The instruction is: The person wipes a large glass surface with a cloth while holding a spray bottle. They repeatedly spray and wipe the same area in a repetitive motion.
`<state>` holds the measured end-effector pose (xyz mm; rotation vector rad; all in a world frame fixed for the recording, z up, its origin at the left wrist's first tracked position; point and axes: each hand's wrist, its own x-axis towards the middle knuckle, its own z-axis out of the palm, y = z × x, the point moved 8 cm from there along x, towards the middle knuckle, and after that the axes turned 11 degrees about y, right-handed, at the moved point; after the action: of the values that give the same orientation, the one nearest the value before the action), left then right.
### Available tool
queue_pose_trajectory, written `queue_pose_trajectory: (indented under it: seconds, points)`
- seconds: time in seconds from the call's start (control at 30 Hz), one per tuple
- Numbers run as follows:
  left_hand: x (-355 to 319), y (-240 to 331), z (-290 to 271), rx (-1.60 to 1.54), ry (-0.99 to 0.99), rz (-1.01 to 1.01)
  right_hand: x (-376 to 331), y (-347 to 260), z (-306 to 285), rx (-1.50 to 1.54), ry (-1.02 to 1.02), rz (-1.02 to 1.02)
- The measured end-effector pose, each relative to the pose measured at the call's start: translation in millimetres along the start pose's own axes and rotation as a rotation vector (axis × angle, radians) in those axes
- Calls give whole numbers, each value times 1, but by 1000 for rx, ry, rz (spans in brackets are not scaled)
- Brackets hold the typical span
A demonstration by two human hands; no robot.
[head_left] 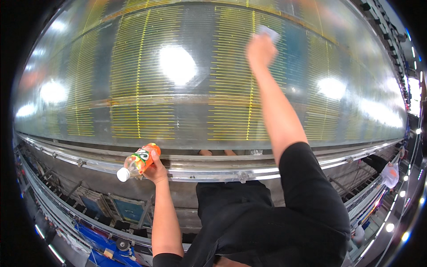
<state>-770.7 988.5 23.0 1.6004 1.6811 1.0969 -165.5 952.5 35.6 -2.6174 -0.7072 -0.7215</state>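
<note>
Metal frame rail [213, 174], blue crates [129, 209]

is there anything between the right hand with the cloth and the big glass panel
Nothing visible: the right hand presses the pale cloth straight on the glass panel. The bottle sits in the left hand, low at the metal frame.

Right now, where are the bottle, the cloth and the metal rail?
bottle [138, 162], head view, on its orange label
cloth [268, 32], head view, on its pale corner
metal rail [213, 172], head view, on its shiny edge

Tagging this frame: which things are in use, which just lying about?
In use:
right hand pressing cloth on the big screen
left hand holding bottle

Lying about:
metal rail
blue frames below
</note>
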Motion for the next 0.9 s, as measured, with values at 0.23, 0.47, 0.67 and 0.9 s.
queue_pose_trajectory:
  seconds: [0.23, 0.47, 0.67, 0.9]
  points:
    - [-1, 1, -14, 149, 33, -41, -70, -78, -23, 487, -149, -581]
    - [-5, -5, -9, 248, 50, 73, -15, 35, -6, -29, -105, -33]
    - [-3, -3, -10, 178, 18, -63, -69, -170, 4, 431, -7, -421]
    - [-2, -19, -11, 191, 80, 60, 9, 84, -10, -104, 142, -107]
